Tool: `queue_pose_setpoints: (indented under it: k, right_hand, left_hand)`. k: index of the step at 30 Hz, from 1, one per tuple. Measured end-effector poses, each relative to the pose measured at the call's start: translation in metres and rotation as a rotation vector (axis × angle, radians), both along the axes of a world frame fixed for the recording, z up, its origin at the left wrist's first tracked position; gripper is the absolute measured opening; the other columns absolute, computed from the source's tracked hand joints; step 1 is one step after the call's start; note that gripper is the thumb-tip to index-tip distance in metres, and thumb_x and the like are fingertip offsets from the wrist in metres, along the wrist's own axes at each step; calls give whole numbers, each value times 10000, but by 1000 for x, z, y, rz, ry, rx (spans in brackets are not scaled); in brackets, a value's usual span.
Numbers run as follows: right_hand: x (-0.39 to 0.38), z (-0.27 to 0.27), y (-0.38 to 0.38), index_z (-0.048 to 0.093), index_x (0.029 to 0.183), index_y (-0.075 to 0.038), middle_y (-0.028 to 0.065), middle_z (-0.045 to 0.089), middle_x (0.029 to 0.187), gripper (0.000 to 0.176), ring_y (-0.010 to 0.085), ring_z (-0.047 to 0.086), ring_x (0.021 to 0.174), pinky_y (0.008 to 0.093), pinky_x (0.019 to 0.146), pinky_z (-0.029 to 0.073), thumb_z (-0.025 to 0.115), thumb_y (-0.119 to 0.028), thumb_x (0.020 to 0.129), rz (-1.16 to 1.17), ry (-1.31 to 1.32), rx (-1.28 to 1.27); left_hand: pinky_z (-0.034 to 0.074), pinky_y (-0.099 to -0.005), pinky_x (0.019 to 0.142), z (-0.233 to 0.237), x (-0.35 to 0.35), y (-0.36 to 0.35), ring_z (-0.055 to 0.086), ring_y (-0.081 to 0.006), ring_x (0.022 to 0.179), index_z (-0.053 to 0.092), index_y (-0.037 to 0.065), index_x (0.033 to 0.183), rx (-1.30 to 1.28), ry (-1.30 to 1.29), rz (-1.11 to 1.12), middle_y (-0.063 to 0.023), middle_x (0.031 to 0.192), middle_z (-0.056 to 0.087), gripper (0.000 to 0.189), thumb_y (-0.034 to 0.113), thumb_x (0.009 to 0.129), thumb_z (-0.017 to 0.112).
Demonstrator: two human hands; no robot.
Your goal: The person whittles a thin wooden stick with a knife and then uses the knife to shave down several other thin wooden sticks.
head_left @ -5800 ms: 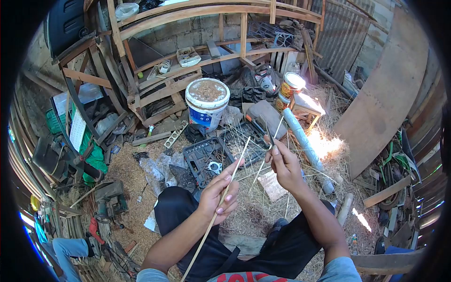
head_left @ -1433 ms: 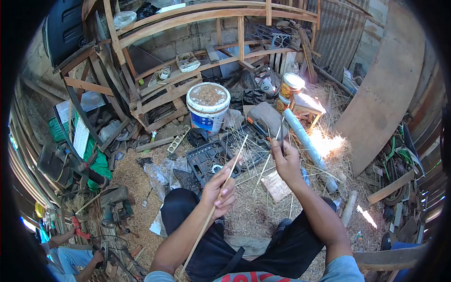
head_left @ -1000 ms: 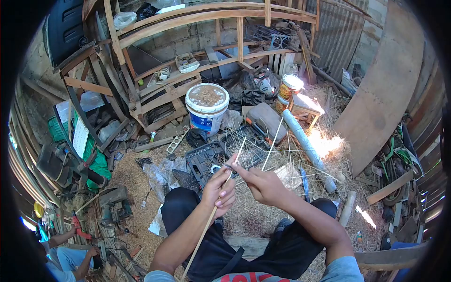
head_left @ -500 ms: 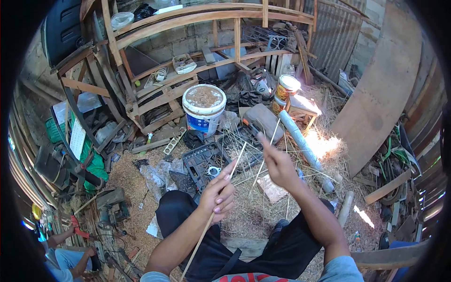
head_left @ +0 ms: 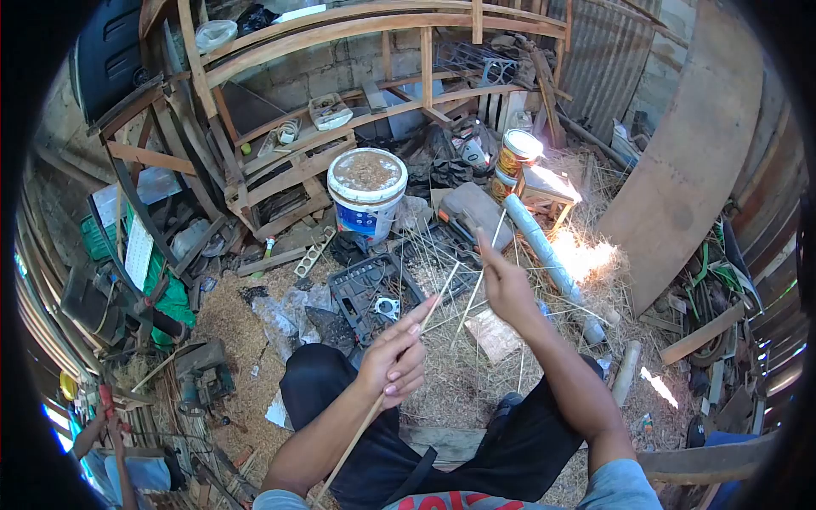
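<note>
A long thin pale strip (head_left: 353, 444) runs diagonally through my left hand (head_left: 393, 361), which is closed round it with the index finger stretched along it. The strip's upper end sticks out past the fingertips. My right hand (head_left: 508, 289) is raised to the right, its index finger pointing up; another thin strip (head_left: 467, 308) passes beside it, and whether the fingers hold it is unclear. Below the hands a flat pale board (head_left: 493, 334) lies among loose strips and shavings.
A white and blue bucket (head_left: 367, 191) stands ahead, with an open tool case (head_left: 370, 297) nearer me. A grey-blue pipe (head_left: 552, 263) leans by a small stool (head_left: 548, 189). At lower left a co-worker's hands (head_left: 110, 425) are near a red tool (head_left: 108, 401).
My left hand has shifted slightly right and up with the strip. My right hand has moved slightly right and down. The co-worker's arms have moved closer together.
</note>
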State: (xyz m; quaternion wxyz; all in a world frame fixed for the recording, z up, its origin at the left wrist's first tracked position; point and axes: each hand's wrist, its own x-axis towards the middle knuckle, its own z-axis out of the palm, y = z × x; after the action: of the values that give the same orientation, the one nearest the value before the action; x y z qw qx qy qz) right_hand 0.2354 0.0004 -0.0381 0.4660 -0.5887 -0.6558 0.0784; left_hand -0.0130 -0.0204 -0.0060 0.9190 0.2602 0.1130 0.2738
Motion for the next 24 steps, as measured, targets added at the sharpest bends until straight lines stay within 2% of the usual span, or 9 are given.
queue_pose_setpoints:
  k: [1,4,6,9,12,17,20,22,24]
  right_hand:
    - [8,1,2,398,1469,-183,188,592,726,622,346,606,612,365,578,505,518,-15,882,-42,75,-17]
    - [-1,13,-14,423,1457,-137,118,592,767,595,209,563,628,285,664,492,508,20,889,129,114,-66]
    - [-22,9,-25,423,1455,-127,112,599,778,615,234,586,636,306,644,503,530,12,866,376,-95,110]
    - [-52,14,-45,419,1453,-125,110,597,765,645,275,608,652,356,619,506,554,1,834,485,-303,-54]
    - [-55,12,-46,409,1454,-131,123,582,743,677,310,614,665,407,604,498,569,-9,808,388,-367,-92]
    - [-38,9,-22,397,1464,-148,159,607,758,664,335,619,665,413,626,498,534,12,834,194,-168,-3]
    - [-34,8,-17,371,1481,-190,176,648,803,669,349,641,693,428,637,509,522,-10,854,145,-179,-11]
    - [-39,7,-17,359,1486,-187,186,651,812,652,364,641,709,427,649,511,508,-13,875,145,-140,15]
    - [-30,-2,-8,340,1491,-178,198,645,805,624,361,645,706,426,648,508,483,-22,904,33,-11,-81]
  left_hand:
    - [271,-218,293,-2,1,1,289,-75,298,221,150,1527,-46,-18,8,34,457,292,492,129,1043,305]
    - [284,-228,293,-7,3,9,306,-90,289,209,163,1530,-147,-75,75,20,444,311,495,103,1042,269]
    - [258,-211,295,-5,-1,13,270,-73,300,241,169,1523,-137,-80,114,38,458,280,489,126,1041,306]
    - [249,-210,282,-8,-4,16,271,-69,289,244,173,1522,-120,-91,111,42,460,281,486,142,1043,317]
    - [255,-217,270,-7,-5,11,286,-74,278,232,171,1524,-132,-141,91,35,457,296,482,143,1048,302]
    - [257,-221,262,-5,-2,9,292,-81,271,228,163,1523,-178,-154,57,24,456,306,472,143,1055,280]
    - [312,-257,286,-16,1,15,384,-128,303,129,133,1538,-279,-336,31,-15,477,351,489,107,1054,194]
    - [326,-260,300,-19,1,17,396,-134,315,119,133,1539,-287,-391,16,-22,488,363,493,104,1053,195]
    - [334,-263,310,-20,1,13,402,-139,323,110,133,1540,-283,-413,-22,-29,496,372,497,102,1051,195]
